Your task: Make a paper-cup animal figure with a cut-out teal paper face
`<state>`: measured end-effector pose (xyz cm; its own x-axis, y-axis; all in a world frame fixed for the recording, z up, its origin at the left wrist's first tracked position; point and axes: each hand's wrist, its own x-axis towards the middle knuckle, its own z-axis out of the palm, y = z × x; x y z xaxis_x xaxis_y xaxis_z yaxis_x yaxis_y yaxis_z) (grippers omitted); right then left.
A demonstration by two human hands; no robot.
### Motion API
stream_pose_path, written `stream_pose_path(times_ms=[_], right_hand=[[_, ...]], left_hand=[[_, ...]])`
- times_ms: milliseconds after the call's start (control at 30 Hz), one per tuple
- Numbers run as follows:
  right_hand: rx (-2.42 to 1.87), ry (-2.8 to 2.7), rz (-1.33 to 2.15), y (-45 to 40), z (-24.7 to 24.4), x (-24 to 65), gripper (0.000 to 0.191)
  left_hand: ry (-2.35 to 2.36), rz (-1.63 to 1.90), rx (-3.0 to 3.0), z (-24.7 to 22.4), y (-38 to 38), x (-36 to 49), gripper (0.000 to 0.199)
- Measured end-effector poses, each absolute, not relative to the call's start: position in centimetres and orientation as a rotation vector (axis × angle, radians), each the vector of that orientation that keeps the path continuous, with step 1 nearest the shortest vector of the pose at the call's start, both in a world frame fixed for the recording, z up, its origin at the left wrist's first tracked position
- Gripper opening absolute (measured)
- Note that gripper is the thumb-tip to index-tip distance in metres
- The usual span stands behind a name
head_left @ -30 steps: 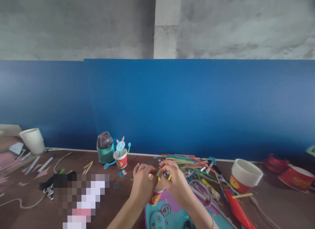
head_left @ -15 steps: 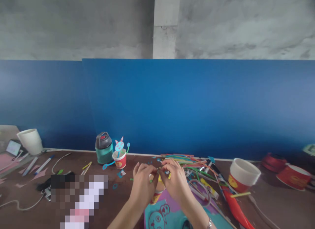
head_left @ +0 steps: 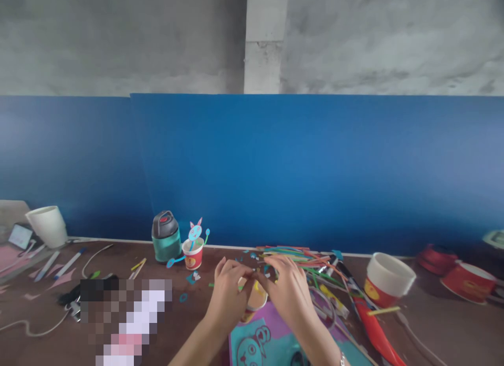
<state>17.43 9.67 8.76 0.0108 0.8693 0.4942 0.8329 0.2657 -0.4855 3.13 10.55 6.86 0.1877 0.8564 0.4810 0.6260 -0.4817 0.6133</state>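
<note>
Above a paper cup [head_left: 256, 297] with something yellow in it, my two hands meet at the fingertips. My left hand [head_left: 232, 290] is closed in a pinch; whatever sits between its thumb and finger is too small to tell. My right hand [head_left: 287, 287] reaches in from the other side, thumb toward the left fingertips, its fingers bent and closed on something too small to make out. Under the right forearm lies a purple and teal sheet [head_left: 246, 337] with a drawn animal face. A small cup [head_left: 193, 257] holding a blue paper cat figure [head_left: 195, 232] stands at the left.
A teal flask [head_left: 167, 245] is beside the cat cup. Colourful sticks [head_left: 291, 255] lie in a pile behind my right hand. White-and-red cups [head_left: 388, 279] and a red pointed object [head_left: 376, 329] are at the right. Pens [head_left: 70, 263] and pink scraps lie left; a blue partition [head_left: 275, 171] stands behind.
My right hand has shifted slightly right, and more of the cup beneath the hands shows. The cat cup appears slightly further right, with its figure turned or swayed.
</note>
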Motion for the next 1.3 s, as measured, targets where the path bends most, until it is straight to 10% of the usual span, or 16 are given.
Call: stream_pose_path(times_ms=[800, 1033, 1300], right_hand=[[-1.103, -1.762, 0.8, 10.4, 9.6, 19.0, 0.014], [-0.787, -2.065, 1.195, 8.9, 10.8, 19.9, 0.026], [-0.818, -1.948, 1.014, 9.1, 10.9, 19.4, 0.031]], left_hand=[[1.095, 1.208, 1.725, 8.2, 10.8, 1.7, 0.011], [0.639, 0.691, 1.683, 9.8, 9.6, 0.3, 0.023], [0.566, 0.799, 1.425, 9.2, 9.8, 0.9, 0.031]])
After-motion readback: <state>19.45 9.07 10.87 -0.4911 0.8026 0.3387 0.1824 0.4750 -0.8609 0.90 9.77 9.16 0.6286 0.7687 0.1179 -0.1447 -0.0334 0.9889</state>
